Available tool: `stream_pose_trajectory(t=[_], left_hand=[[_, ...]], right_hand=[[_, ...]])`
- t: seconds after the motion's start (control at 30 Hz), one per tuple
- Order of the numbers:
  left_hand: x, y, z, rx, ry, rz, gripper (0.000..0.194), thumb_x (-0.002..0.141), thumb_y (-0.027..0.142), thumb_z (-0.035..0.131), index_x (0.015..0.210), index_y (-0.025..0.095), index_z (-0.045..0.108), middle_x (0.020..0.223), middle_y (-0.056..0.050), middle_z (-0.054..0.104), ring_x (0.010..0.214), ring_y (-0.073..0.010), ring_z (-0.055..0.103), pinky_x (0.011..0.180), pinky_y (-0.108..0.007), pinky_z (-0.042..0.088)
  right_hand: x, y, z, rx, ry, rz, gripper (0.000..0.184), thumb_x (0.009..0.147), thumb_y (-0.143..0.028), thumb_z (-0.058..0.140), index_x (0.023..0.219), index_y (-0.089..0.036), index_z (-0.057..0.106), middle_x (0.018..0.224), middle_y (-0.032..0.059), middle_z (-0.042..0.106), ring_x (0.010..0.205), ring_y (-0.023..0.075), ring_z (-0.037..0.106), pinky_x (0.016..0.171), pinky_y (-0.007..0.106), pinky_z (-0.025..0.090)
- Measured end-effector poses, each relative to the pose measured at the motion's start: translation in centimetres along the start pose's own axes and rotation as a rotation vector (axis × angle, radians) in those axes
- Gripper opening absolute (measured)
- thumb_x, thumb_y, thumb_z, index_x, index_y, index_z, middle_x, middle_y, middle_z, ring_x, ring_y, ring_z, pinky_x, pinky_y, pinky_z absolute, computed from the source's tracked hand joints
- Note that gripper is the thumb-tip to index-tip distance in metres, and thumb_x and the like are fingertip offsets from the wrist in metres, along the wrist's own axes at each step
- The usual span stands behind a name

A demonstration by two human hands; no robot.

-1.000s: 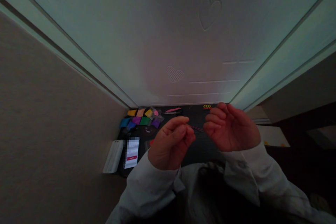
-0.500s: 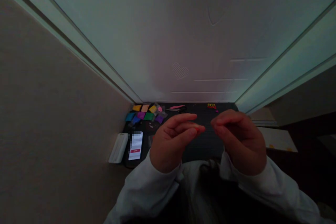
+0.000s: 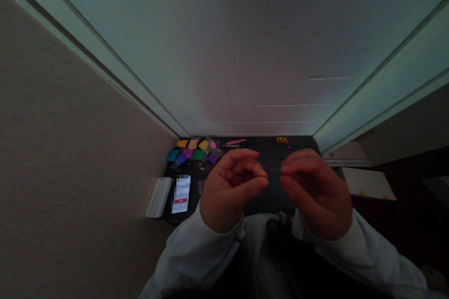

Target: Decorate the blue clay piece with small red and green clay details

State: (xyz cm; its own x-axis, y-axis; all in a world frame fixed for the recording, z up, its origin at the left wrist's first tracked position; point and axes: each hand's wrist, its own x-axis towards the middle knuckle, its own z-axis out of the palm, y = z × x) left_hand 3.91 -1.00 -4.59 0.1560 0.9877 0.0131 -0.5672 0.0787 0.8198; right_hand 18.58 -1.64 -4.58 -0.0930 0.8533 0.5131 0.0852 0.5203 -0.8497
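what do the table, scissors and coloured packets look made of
Table: perhaps wood or laminate, dull and dark, with fine grain-like lines.
Scissors: blades probably metal, being thin and pale grey; handles too dark to tell.
Packets: probably clear plastic film, slightly glossy, judging by the see-through, crinkled edges; their coloured contents are unclear.

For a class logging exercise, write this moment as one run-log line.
left hand: pinched, any held item unclear; right hand: nearly pinched, contact unclear; hands: apart, over dark tabletop; on it: coloured packets, scissors, phone

Likely a home, from the heart-embossed white panel behind a dark table.
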Motion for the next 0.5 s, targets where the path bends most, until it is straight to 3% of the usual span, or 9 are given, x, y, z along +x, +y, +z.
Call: stream_pose_trajectory(t=[0.17, 0.5], left_hand=[[-0.1, -0.1, -0.1, -0.013, -0.05, -0.006, 0.037, 0.06, 0.004, 0.07, 0.09, 0.025, 0.064, 0.062, 0.006, 0.062, 0.061, -0.0052, 0.053, 0.062, -0.016, 0.043], [-1.0, -0.5, 0.5, 0.007, 0.024, -0.028, 0.024, 0.068, 0.008, 0.065, 0.087, 0.023, 0.065, 0.07, 0.003, 0.071, 0.07, -0.0075, 0.063, 0.07, -0.017, 0.047]], right_hand=[[-0.1, 0.1, 0.0, -0.006, -0.01, -0.021, 0.024, 0.073, -0.003, 0.055, 0.089, -0.02, 0.058, 0.08, 0.0014, 0.053, 0.078, 0.0148, 0.05, 0.066, 0.031, 0.039], [-1.1, -0.2, -0.4, 0.011, -0.001, 0.012, 0.021, 0.075, -0.005, 0.052, 0.089, -0.019, 0.057, 0.081, 0.0021, 0.052, 0.079, 0.0144, 0.049, 0.066, 0.03, 0.039]])
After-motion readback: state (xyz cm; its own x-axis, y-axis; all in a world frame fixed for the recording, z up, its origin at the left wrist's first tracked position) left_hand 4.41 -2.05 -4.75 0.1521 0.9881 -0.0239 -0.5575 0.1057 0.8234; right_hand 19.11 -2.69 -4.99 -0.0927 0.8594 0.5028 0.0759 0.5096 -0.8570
